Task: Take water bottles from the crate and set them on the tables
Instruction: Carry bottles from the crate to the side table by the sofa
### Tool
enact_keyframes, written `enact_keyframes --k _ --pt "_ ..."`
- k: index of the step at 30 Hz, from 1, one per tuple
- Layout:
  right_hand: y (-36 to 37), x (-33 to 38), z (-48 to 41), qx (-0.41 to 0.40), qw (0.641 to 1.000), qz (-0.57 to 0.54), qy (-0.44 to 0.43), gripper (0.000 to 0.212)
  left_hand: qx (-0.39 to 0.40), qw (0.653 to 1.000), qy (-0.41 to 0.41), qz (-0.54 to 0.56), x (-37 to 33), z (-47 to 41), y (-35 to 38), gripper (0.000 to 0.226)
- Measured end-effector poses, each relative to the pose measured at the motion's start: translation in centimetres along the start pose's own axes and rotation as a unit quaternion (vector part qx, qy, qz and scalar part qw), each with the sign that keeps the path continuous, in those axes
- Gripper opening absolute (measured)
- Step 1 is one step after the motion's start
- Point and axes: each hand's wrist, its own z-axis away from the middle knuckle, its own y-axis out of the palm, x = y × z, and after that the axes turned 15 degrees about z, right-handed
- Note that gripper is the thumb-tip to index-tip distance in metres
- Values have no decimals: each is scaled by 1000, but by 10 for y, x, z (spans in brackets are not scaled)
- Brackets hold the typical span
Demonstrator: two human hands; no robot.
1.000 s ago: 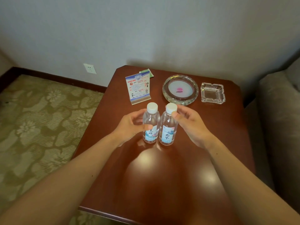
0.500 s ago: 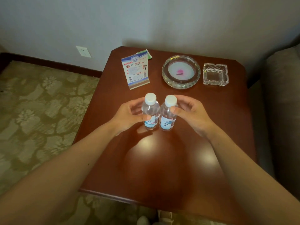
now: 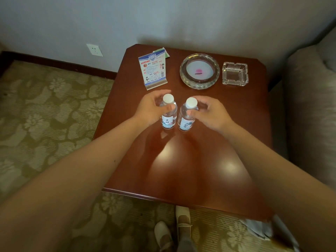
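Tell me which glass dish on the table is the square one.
The ashtray nearest the sofa is square; the dish beside it, next to the card stand, is round with a pale centre.

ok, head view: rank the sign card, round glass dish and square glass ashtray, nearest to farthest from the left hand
1. Sign card, standing just beyond the left hand.
2. Round glass dish, back centre of the table.
3. Square glass ashtray, back right, past the dish.

Print on the sign stand (image 3: pixel 154 70) and water bottles (image 3: pixel 168 120) was unreadable; a green card (image 3: pixel 166 54) behind the stand lay mostly hidden.
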Motion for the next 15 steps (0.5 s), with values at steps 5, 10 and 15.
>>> enact_keyframes --k 5,10,15 --pt "8 6 -2 -28 999 11 18 26 -17 1000 12 -9 4 1 2 40" --pt "15 8 -1 -49 998 -1 33 29 -12 1000 16 -14 5 0 3 41" --pt "16 8 -1 -45 998 1 37 32 -14 1000 -5 -10 1 0 3 46"
